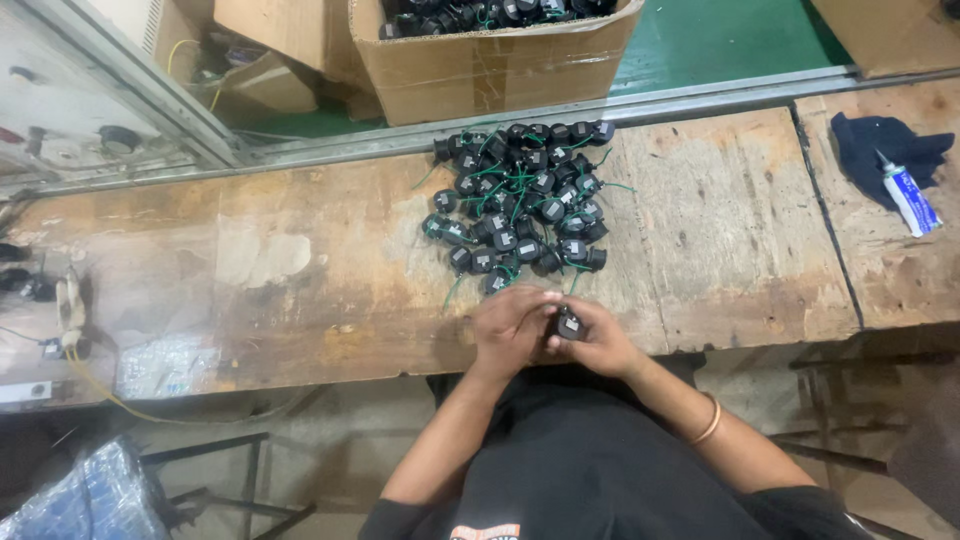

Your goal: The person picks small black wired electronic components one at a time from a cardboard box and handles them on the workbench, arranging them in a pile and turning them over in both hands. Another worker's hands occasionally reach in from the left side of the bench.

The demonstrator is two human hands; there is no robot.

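Nearest, at the front edge of the worn wooden worktop (300, 290), both hands meet. The left hand (510, 330) and the right hand (598, 340) share a closed grip on one small black round plastic component with a pale label (569, 324), held between the fingertips just above the worktop edge. A thin metal bangle (708, 423) sits on the right forearm. Just beyond the hands lies a heap of matching black components with green wires (520, 195). Further right, a white and blue tube (908, 197) rests on a dark blue cloth (868, 145). Farthest, a brown cardboard box (480, 70) holds more black components.
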